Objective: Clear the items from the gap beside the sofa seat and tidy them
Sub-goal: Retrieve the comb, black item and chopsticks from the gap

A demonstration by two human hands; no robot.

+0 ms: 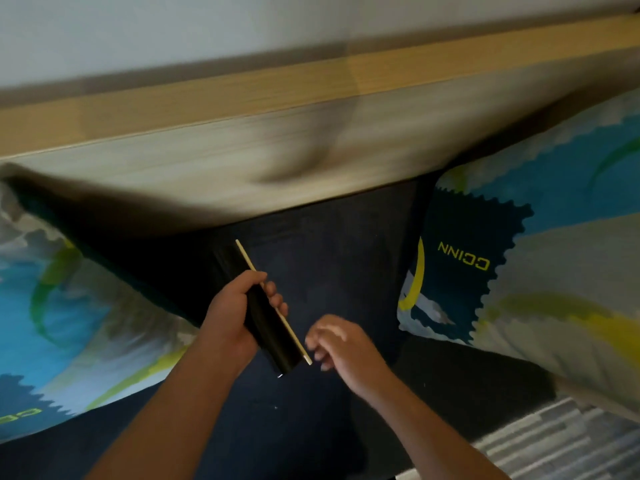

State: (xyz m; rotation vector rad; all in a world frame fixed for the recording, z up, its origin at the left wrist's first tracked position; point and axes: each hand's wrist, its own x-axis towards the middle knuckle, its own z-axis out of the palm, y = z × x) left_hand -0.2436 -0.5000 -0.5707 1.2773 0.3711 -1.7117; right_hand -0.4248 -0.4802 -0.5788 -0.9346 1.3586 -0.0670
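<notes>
Black tube (266,327) and thin pale stick (273,301) sit together in the left hand (230,315), fingers wrapped round both, above the dark seat (346,258). Right hand (341,339) hovers beside the stick's near end, fingers loosely curled, holding nothing. Risk: stick slides free, drops back toward the gap. Patterned cushions (540,271) flank; wooden backboard (207,168) behind.

Counts — two hands (228,317) (341,344), two patterned cushions (52,306) (540,271), one black cylinder (270,337), one stick (273,301)
</notes>
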